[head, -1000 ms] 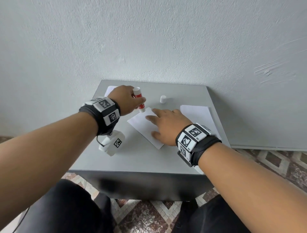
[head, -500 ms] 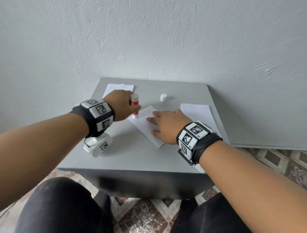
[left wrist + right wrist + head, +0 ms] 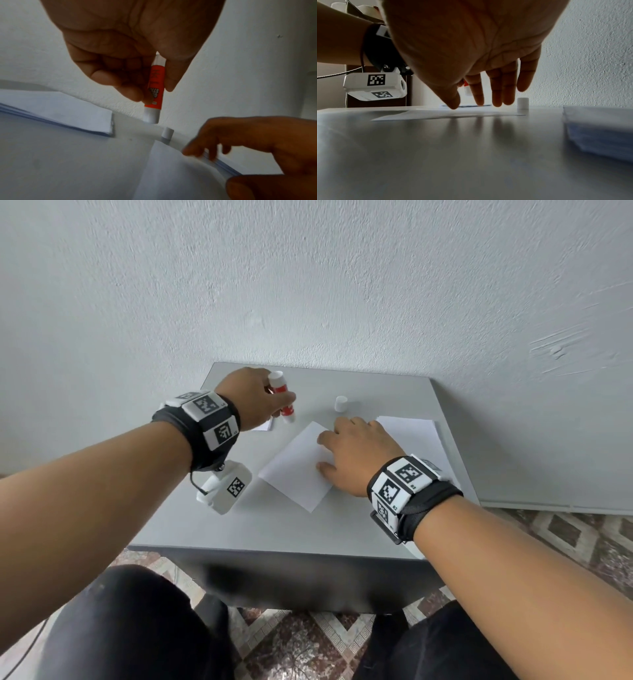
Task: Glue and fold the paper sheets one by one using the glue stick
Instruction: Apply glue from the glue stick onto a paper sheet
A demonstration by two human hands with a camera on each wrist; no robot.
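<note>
My left hand [image 3: 255,398] grips an uncapped red and white glue stick [image 3: 282,398], tip down and tilted, lifted just off the table left of the sheet's far corner. In the left wrist view the glue stick [image 3: 154,92] hangs between thumb and fingers, clear of the surface. A single white paper sheet [image 3: 294,467] lies turned diagonally mid-table. My right hand [image 3: 352,453] lies on its right part with straight fingers pressing it flat; the right wrist view shows the fingertips [image 3: 496,104] on the sheet [image 3: 447,115]. The white cap [image 3: 341,404] stands upright behind the sheet.
A stack of white sheets [image 3: 414,436] lies at the table's right side beside my right hand. A pile of papers [image 3: 56,112] sits at the back left, mostly hidden by my left hand in the head view. The grey table [image 3: 308,525] backs onto a white wall.
My left hand has lifted the glue stick off the sheet's left corner and moved it up and away toward the back left. My right hand stays pressed on the sheet.
</note>
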